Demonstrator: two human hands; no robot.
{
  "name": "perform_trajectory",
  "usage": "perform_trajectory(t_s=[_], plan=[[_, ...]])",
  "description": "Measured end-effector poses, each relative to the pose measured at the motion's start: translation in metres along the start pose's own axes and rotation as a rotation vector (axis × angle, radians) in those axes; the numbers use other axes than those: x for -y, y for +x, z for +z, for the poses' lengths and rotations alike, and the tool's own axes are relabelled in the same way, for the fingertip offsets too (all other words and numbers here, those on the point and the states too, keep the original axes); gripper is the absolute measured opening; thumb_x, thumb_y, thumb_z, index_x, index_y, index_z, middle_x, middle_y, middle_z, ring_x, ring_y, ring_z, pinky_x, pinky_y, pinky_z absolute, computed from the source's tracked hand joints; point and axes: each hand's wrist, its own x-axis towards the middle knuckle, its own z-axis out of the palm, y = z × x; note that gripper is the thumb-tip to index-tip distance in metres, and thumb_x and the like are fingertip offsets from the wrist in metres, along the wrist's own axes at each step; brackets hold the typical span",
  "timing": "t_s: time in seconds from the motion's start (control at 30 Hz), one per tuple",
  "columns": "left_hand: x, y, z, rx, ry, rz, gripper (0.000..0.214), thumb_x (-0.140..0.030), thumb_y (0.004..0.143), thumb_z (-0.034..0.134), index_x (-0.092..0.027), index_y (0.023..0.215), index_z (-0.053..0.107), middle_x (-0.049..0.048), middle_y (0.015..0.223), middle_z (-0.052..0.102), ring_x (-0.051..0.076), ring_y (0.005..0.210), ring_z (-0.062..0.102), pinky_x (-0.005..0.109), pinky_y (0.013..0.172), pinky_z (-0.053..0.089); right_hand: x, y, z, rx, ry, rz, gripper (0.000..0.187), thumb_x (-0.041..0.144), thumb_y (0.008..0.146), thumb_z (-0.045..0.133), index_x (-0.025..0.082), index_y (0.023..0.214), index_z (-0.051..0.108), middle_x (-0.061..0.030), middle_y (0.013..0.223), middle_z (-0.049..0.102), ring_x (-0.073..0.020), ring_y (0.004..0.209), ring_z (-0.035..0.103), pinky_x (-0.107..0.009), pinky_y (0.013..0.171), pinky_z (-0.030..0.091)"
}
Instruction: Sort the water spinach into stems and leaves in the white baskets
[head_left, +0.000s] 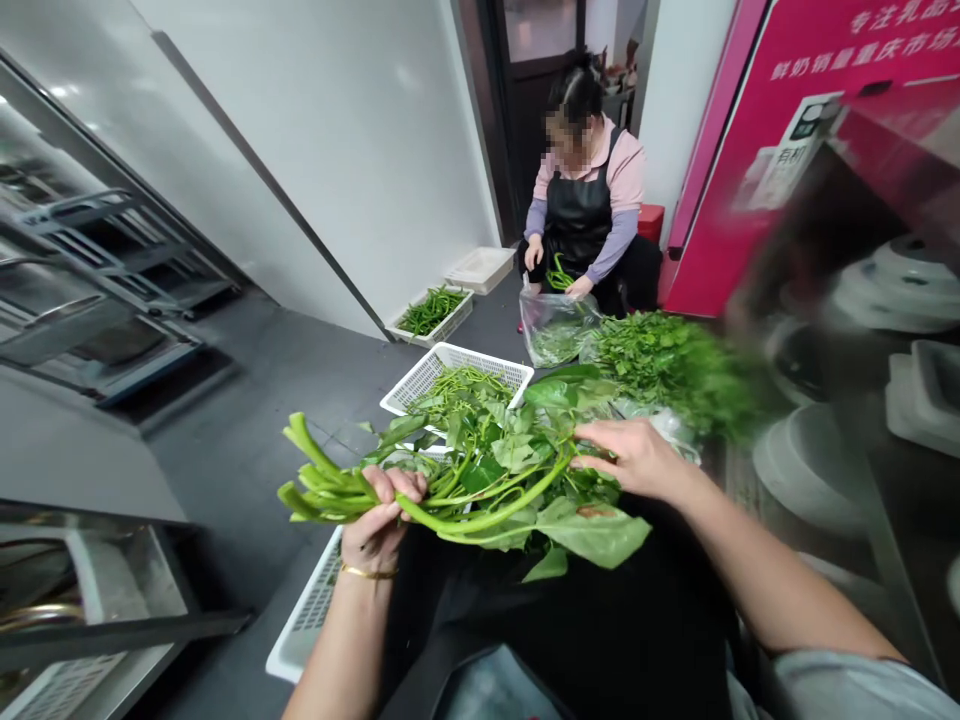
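Note:
My left hand (382,510) is closed round a bunch of long-stemmed leafy greens that look like water spinach (480,515). The thick cut stem ends (311,480) stick out to the left of that fist, and the broad leaves spread to the right. At the leafy end, the fingers of my right hand (637,455) pinch a stem or leaf; their tips are partly hidden among the leaves. Below and behind the bunch is a white perforated basket (311,610), largely covered by my left arm and the greens. A second white basket (405,385) holding thin green stems stands just beyond.
Across from me a co-worker (592,200) sits handling green stems over a clear plastic bag (555,325). Leafy herbs (660,360) are heaped at the right. Green peppers fill a tray (450,320) by the wall. A metal rack (885,560) with white dishes stands close on my right.

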Motion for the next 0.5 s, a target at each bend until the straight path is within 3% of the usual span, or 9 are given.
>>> perform_trajectory(t_s=[0.17, 0.27, 0.4, 0.5], plan=[[0.019, 0.001, -0.001, -0.179, -0.071, -0.286, 0.024, -0.022, 0.054, 0.073, -0.018, 0.063, 0.051, -0.0038, 0.055, 0.054, 0.008, 0.046, 0.047, 0.029, 0.057, 0.046, 0.014, -0.003, 0.003, 0.16, 0.047, 0.016, 0.024, 0.032, 0.088, 0.046, 0.017, 0.081, 0.063, -0.0045, 0.064, 0.059, -0.0143, 0.056, 0.052, -0.026, 0.055, 0.036], [0.032, 0.004, 0.001, -0.276, -0.11, -0.403, 0.022, -0.016, 0.052, 0.072, -0.016, 0.064, 0.054, -0.0048, 0.053, 0.052, 0.005, 0.043, 0.046, 0.024, 0.054, 0.046, 0.007, -0.007, 0.01, 0.126, 0.268, 0.175, 0.026, 0.033, 0.082, 0.048, 0.019, 0.06, 0.052, -0.0019, 0.057, 0.053, -0.013, 0.051, 0.046, -0.025, 0.051, 0.035], [0.039, 0.004, 0.006, -0.272, -0.067, -0.455, 0.017, -0.014, 0.054, 0.071, -0.015, 0.065, 0.057, -0.0031, 0.053, 0.054, 0.006, 0.045, 0.048, 0.023, 0.052, 0.046, -0.013, -0.013, 0.011, -0.298, 0.65, 0.622, 0.021, 0.038, 0.075, 0.051, 0.023, 0.062, 0.046, 0.0014, 0.051, 0.046, -0.0145, 0.048, 0.044, -0.027, 0.051, 0.038], [0.028, -0.003, 0.0, -0.225, 0.013, -0.3, 0.015, -0.017, 0.059, 0.071, -0.016, 0.066, 0.057, -0.0019, 0.058, 0.058, 0.007, 0.047, 0.05, 0.023, 0.051, 0.045, -0.035, -0.026, -0.009, -0.567, 0.677, 0.76, 0.027, 0.045, 0.079, 0.037, 0.025, 0.061, 0.036, 0.0021, 0.049, 0.037, -0.0148, 0.045, 0.037, -0.028, 0.048, 0.035]])
